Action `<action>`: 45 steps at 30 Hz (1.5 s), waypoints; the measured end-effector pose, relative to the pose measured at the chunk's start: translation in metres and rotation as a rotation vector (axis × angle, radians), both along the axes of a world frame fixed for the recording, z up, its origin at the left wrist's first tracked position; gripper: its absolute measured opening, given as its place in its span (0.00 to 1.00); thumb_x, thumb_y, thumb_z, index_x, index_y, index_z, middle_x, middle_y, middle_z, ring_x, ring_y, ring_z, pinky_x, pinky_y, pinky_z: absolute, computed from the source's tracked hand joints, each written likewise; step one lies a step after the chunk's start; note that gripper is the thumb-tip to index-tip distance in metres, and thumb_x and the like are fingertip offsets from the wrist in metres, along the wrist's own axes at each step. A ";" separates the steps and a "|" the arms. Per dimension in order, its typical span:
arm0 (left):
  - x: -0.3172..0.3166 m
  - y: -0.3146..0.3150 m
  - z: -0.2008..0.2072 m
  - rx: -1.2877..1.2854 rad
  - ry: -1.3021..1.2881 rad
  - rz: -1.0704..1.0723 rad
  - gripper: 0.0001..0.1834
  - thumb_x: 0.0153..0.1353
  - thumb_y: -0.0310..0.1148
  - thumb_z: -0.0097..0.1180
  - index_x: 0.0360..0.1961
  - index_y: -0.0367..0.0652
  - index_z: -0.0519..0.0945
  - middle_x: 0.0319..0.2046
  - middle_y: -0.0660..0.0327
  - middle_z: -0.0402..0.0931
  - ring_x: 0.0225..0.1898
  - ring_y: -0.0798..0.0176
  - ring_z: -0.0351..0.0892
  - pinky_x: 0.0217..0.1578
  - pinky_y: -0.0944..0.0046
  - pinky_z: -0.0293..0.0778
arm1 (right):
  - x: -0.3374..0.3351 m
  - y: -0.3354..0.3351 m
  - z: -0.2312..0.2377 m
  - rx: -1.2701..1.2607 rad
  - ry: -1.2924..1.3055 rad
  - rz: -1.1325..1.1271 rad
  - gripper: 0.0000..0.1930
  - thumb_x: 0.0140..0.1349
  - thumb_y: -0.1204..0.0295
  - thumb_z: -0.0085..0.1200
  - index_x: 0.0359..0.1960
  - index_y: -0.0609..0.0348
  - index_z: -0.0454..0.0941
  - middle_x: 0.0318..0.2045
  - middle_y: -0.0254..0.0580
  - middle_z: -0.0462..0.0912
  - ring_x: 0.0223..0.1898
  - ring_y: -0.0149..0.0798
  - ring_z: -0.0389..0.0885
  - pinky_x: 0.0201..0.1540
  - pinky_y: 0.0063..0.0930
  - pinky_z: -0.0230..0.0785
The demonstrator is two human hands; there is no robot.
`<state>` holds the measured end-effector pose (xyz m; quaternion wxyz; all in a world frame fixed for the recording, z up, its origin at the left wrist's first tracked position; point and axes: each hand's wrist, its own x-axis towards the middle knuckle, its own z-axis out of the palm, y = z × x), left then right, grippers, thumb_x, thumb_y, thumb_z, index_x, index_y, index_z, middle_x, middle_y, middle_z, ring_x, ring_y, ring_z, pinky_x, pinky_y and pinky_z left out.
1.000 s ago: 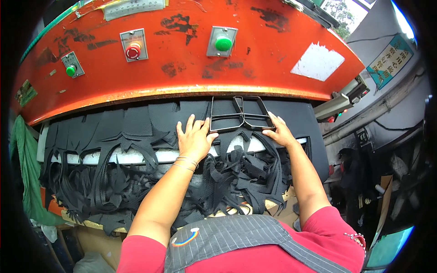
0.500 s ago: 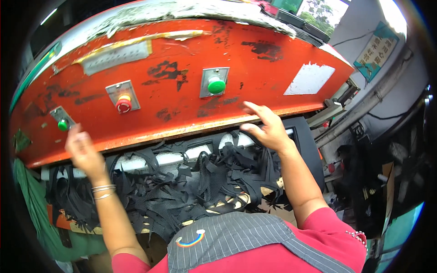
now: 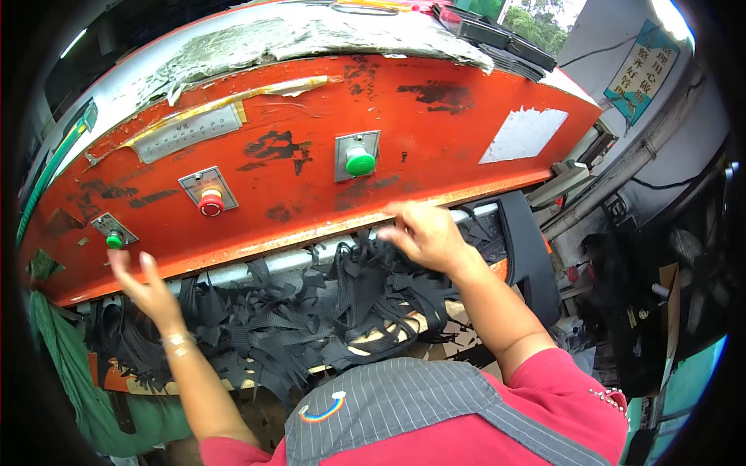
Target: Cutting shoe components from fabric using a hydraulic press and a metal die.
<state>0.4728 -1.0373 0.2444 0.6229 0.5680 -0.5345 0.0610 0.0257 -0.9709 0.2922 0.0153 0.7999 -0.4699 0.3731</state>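
Observation:
My left hand [image 3: 150, 297] is open, thumb and fingers spread, holding nothing. It is just below the small green push button [image 3: 115, 240] at the left of an orange-red machine panel [image 3: 256, 186]; whether a fingertip touches the button I cannot tell. My right hand [image 3: 427, 239] hovers in front of the panel's lower edge, thumb apart from loosely bent fingers, with nothing visible in it. Up and left of it is a larger green button [image 3: 360, 161]. Beneath both hands lies a tangled heap of black fabric strips and scraps [image 3: 287, 326].
Between the green buttons sits a red stop button [image 3: 210, 203]. A pale metal bar [image 3: 295, 266] runs under the panel. Green cloth [image 3: 66, 365] hangs at left. A black padded part [image 3: 530, 256] stands at the right end, with pipes [image 3: 614, 186] behind.
My left hand has dropped slightly, with its fingers spreading. My right hand has moved left and down, its fingers bending more. The view has shifted a little.

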 end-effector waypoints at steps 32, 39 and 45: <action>-0.292 0.215 -0.010 1.132 -0.423 -0.505 0.21 0.59 0.49 0.53 0.33 0.41 0.85 0.29 0.46 0.81 0.38 0.43 0.81 0.40 0.53 0.75 | -0.162 0.138 -0.068 0.827 0.449 0.280 0.39 0.49 0.35 0.56 0.40 0.67 0.80 0.39 0.57 0.82 0.45 0.56 0.79 0.51 0.43 0.70; -0.325 0.056 -0.014 0.380 -0.216 -0.476 0.09 0.57 0.34 0.59 0.32 0.39 0.82 0.29 0.54 0.79 0.33 0.50 0.79 0.36 0.59 0.74 | -0.140 -0.045 -0.013 0.516 0.338 0.309 0.16 0.60 0.56 0.53 0.39 0.54 0.80 0.37 0.49 0.83 0.42 0.52 0.80 0.45 0.44 0.72; -0.345 -0.036 -0.070 0.502 -0.398 -0.442 0.09 0.51 0.35 0.64 0.30 0.42 0.83 0.32 0.59 0.77 0.39 0.52 0.76 0.42 0.56 0.73 | -0.073 -0.204 -0.043 0.275 0.683 0.239 0.21 0.56 0.66 0.58 0.54 0.46 0.74 0.52 0.40 0.75 0.54 0.46 0.74 0.53 0.41 0.69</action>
